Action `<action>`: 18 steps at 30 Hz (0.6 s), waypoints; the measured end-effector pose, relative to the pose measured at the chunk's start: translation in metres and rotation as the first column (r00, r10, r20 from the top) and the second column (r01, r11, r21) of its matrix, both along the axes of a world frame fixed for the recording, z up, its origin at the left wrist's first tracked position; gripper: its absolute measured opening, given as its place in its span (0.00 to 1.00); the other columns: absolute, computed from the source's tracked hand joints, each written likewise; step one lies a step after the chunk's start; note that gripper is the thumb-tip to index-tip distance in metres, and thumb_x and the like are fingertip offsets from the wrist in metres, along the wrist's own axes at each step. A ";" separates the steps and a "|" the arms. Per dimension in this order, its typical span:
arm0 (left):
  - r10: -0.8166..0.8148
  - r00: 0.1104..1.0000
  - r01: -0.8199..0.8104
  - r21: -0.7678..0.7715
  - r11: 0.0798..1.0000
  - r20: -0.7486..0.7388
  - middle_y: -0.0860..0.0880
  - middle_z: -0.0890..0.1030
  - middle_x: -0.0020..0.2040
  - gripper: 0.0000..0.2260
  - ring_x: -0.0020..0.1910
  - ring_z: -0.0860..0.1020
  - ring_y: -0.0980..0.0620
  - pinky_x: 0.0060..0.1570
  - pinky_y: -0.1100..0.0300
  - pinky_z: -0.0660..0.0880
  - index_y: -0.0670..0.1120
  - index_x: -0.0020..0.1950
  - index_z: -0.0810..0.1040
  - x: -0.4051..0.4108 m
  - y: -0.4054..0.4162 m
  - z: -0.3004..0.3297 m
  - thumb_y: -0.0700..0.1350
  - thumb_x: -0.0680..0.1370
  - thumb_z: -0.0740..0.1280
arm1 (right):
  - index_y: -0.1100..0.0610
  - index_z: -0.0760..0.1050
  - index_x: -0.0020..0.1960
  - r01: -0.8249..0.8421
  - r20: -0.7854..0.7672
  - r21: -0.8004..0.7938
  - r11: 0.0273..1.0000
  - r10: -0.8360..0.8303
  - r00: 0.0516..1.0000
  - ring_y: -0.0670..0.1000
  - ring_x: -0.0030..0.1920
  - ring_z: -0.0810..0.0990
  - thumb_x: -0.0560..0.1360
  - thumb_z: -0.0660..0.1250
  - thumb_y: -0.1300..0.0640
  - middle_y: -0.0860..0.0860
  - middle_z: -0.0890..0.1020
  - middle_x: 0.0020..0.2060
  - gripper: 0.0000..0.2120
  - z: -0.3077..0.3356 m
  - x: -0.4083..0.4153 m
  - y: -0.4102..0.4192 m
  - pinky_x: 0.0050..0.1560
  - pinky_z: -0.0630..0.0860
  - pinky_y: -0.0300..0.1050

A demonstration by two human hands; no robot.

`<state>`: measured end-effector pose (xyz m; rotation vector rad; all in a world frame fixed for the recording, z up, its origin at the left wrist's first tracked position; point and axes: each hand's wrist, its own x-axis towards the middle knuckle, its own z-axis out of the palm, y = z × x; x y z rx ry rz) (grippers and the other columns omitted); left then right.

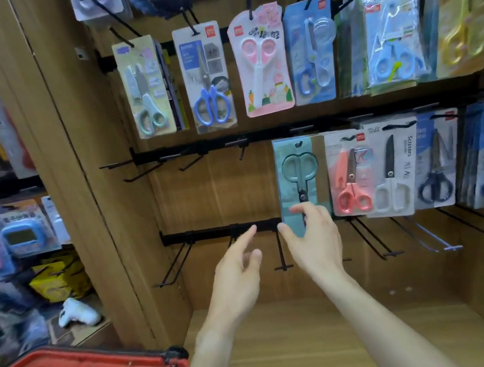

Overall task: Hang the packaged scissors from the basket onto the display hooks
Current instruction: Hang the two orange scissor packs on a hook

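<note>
The right hand [311,232] pinches the light, stiff scissors pack [300,184] by its lower edge; the left hand [240,265] hangs released.

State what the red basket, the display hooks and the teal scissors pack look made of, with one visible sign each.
Red basket: likely moulded plastic; slotted walls, slight sheen.
Display hooks: probably black-coated metal wire; thin, rigid rods.
Teal scissors pack: seemingly card under clear plastic; faint glare.

The word "Scissors" runs down the side of a white pack [395,166] at middle right. Other print is too blurry.
</note>
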<state>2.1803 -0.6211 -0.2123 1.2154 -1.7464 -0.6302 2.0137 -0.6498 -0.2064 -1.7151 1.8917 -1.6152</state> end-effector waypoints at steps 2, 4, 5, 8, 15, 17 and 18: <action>0.075 0.992 -0.070 -0.049 0.996 0.100 0.59 0.72 0.77 0.21 0.74 0.72 0.58 0.71 0.61 0.69 0.59 0.81 0.67 0.026 0.003 0.007 0.50 0.88 0.60 | 0.46 0.75 0.65 -0.147 -0.051 -0.004 0.989 0.146 0.988 0.48 0.62 0.78 0.78 0.73 0.47 0.44 0.77 0.60 0.17 0.003 0.021 0.008 0.56 0.73 0.45; 0.140 0.962 -0.128 -0.065 0.990 0.235 0.56 0.72 0.78 0.21 0.76 0.70 0.56 0.74 0.54 0.69 0.59 0.82 0.66 0.058 0.011 0.012 0.50 0.88 0.59 | 0.44 0.74 0.66 -0.284 -0.080 0.018 0.959 0.285 0.955 0.46 0.62 0.78 0.77 0.73 0.46 0.42 0.78 0.60 0.19 0.002 0.046 0.019 0.59 0.75 0.46; 0.171 0.935 -0.156 -0.074 0.985 0.310 0.55 0.72 0.78 0.22 0.77 0.69 0.54 0.75 0.52 0.68 0.58 0.82 0.65 0.077 0.017 0.013 0.51 0.88 0.59 | 0.44 0.74 0.67 -0.341 -0.099 0.039 0.939 0.343 0.934 0.46 0.62 0.78 0.77 0.73 0.45 0.42 0.78 0.60 0.20 0.000 0.060 0.024 0.61 0.75 0.46; 0.230 0.823 -0.223 -0.077 0.972 0.519 0.50 0.75 0.75 0.21 0.75 0.72 0.48 0.72 0.49 0.70 0.56 0.81 0.68 0.140 0.046 0.011 0.52 0.87 0.60 | 0.44 0.74 0.70 -0.505 -0.187 0.125 0.854 0.520 0.833 0.45 0.63 0.78 0.78 0.72 0.45 0.44 0.80 0.63 0.22 -0.007 0.106 0.046 0.61 0.74 0.44; 0.158 0.467 -0.427 0.065 0.902 0.870 0.47 0.81 0.66 0.25 0.65 0.79 0.41 0.61 0.46 0.77 0.57 0.75 0.73 0.276 0.119 -0.034 0.64 0.82 0.55 | 0.45 0.72 0.72 -0.688 -0.342 0.394 0.610 0.792 0.506 0.50 0.64 0.80 0.76 0.73 0.42 0.47 0.82 0.63 0.27 -0.056 0.203 0.096 0.64 0.76 0.51; 0.110 0.431 -0.447 0.106 0.888 0.896 0.47 0.81 0.68 0.27 0.66 0.79 0.40 0.62 0.47 0.77 0.57 0.76 0.73 0.302 0.132 -0.053 0.65 0.81 0.54 | 0.45 0.71 0.73 -0.681 -0.384 0.443 0.583 0.810 0.443 0.49 0.67 0.78 0.76 0.73 0.42 0.46 0.80 0.66 0.28 -0.070 0.219 0.101 0.66 0.74 0.48; 0.086 0.435 -0.452 0.134 0.882 0.896 0.47 0.80 0.68 0.30 0.67 0.78 0.40 0.63 0.47 0.76 0.57 0.76 0.73 0.312 0.136 -0.061 0.67 0.79 0.51 | 0.46 0.70 0.74 -0.668 -0.405 0.473 0.575 0.815 0.415 0.49 0.68 0.77 0.77 0.72 0.41 0.46 0.79 0.68 0.28 -0.075 0.226 0.103 0.67 0.73 0.48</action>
